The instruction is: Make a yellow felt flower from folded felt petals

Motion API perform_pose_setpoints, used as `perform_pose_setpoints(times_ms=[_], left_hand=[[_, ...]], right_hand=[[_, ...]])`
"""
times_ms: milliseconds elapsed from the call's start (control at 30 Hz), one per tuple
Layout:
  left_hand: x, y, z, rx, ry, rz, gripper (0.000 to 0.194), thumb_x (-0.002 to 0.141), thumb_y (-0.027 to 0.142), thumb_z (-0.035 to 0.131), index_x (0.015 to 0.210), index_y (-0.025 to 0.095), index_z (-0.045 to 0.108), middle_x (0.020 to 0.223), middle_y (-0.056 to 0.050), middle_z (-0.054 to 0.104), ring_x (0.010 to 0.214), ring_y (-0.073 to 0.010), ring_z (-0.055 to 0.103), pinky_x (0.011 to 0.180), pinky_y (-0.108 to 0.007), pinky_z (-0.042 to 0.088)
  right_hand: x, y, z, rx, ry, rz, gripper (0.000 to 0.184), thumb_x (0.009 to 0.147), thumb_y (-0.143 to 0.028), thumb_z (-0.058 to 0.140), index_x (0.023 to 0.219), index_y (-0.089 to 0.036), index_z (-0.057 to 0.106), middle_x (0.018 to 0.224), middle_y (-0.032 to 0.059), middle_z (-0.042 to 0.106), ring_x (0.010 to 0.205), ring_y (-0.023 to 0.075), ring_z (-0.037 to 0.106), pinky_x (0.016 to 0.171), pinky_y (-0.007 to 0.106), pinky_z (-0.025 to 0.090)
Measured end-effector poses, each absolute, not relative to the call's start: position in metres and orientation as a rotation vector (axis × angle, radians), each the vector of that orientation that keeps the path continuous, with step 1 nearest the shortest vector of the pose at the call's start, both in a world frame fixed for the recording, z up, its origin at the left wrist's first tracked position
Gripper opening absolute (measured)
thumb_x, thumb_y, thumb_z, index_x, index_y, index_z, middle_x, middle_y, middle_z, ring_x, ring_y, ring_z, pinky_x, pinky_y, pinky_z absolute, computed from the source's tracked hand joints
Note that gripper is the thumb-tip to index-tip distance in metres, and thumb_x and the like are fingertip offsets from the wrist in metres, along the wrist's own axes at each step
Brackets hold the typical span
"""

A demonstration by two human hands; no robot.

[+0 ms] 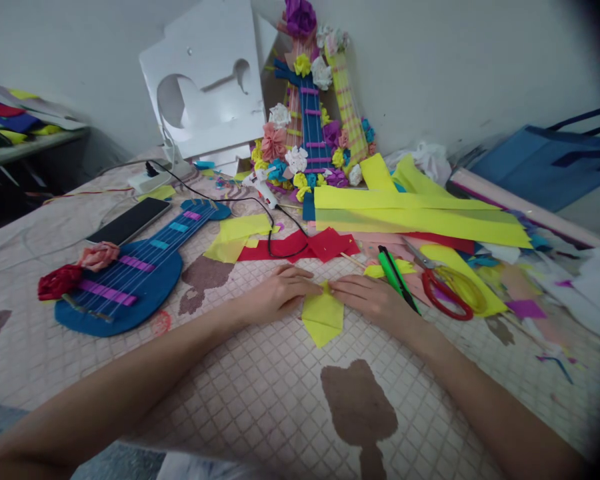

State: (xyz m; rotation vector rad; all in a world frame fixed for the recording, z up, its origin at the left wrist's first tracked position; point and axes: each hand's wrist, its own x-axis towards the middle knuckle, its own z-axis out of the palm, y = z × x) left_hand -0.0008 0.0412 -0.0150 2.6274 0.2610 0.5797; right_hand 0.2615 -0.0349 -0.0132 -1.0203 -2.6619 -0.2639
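As the left hand (280,293) and right hand (373,301) pinch a small yellow paper-like sheet (323,319) near its top, folding seems underway; creasing calls for even fingertip pressure.

A small handicraft workspace, perhaps a home or modest workshop: a cloth-covered table (260,400) carries strips of yellow paper (420,217), scissors (447,293), a green cutter (397,277) and a glue gun (263,187), while paper-flowered toy guitars (316,127) stand against a plain wall (430,67).
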Motion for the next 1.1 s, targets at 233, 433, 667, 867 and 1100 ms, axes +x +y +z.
perform_pose_setpoints(times_ms=[233,433,667,867,1100], left_hand=[[-0.001,0.04,-0.013,2.533,0.328,0.719,0.032,0.091,0.014,0.041,0.12,0.019,0.053,0.12,-0.009,0.06,0.117,-0.0201,0.05,0.101,-0.043,0.039],[-0.003,0.031,-0.004,2.487,0.439,0.774,0.028,0.089,0.011,0.043,0.113,0.017,0.056,0.111,-0.009,0.063,0.104,-0.0185,0.057,0.091,-0.037,0.046],[0.0,0.025,-0.008,2.556,0.427,0.608,0.034,0.089,0.011,0.042,0.119,0.02,0.054,0.118,-0.007,0.061,0.115,-0.0203,0.051,0.099,-0.043,0.04],[-0.003,0.029,-0.009,2.482,0.427,0.622,0.035,0.087,0.011,0.045,0.12,0.021,0.054,0.116,-0.008,0.062,0.116,-0.0198,0.051,0.099,-0.041,0.041],[-0.004,0.033,-0.008,2.432,0.536,0.756,0.029,0.087,0.013,0.045,0.111,0.018,0.06,0.109,-0.008,0.066,0.109,-0.0187,0.056,0.093,-0.038,0.047]], right_hand=[[0.255,-0.033,-0.013,-1.001,-2.638,-0.273,0.027,0.09,-0.008,0.045,0.106,-0.014,0.065,0.109,0.0095,0.067,0.105,0.022,0.058,0.085,0.039,0.053],[0.257,-0.037,-0.007,-0.978,-2.614,-0.298,0.029,0.09,-0.006,0.042,0.109,-0.013,0.063,0.114,0.0107,0.066,0.108,0.0221,0.058,0.087,0.04,0.052],[0.258,-0.034,-0.008,-0.976,-2.637,-0.264,0.033,0.089,-0.005,0.043,0.114,-0.016,0.061,0.117,0.0086,0.065,0.108,0.0202,0.059,0.086,0.038,0.053],[0.258,-0.035,-0.012,-0.921,-2.662,-0.321,0.03,0.091,-0.007,0.042,0.112,-0.016,0.061,0.119,0.0086,0.065,0.108,0.0212,0.06,0.083,0.039,0.054],[0.253,-0.026,-0.008,-0.759,-2.709,-0.338,0.028,0.092,-0.008,0.042,0.109,-0.016,0.063,0.111,0.0075,0.069,0.109,0.0191,0.06,0.081,0.035,0.054]])
